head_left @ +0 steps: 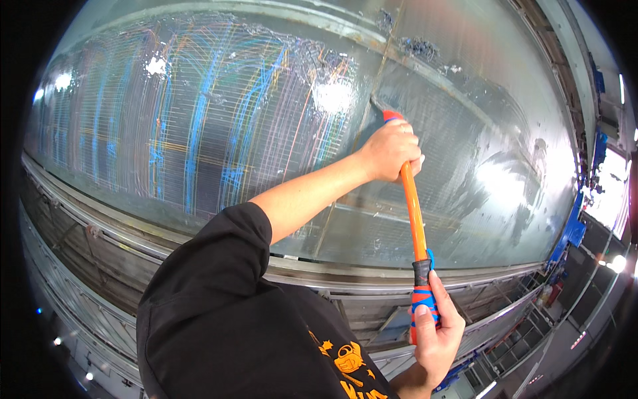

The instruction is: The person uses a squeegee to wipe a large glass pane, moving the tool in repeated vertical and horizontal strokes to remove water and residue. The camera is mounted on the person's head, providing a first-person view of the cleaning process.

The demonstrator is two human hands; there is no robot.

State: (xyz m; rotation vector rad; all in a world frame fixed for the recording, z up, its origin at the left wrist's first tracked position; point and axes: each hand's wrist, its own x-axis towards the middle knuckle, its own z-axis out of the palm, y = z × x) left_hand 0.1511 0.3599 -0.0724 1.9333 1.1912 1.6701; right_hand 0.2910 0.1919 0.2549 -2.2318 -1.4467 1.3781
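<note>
A long tool with an orange shaft (413, 213) slants across the middle, with a red collar and a thin, bent grey tip at its far end. My left hand (393, 151) is wrapped round the shaft just below that collar. Lower right, my right hand (438, 332) holds the black grip, bound with red and blue tape, between thumb and fingers. The tip meets, or hangs very close to, a wide glossy grey surface (452, 173); I cannot tell which. Left of it, blue, yellow and pink lines run in bands (206, 120) over this surface.
A metal rail (345, 282) edges the surface on my side. A seam (387, 50) runs near the tool's tip, and dark crumpled bits (419, 48) lie at the far side. Blue metal fittings (568, 233) stand at the right end. Bright lamp reflections hide patches.
</note>
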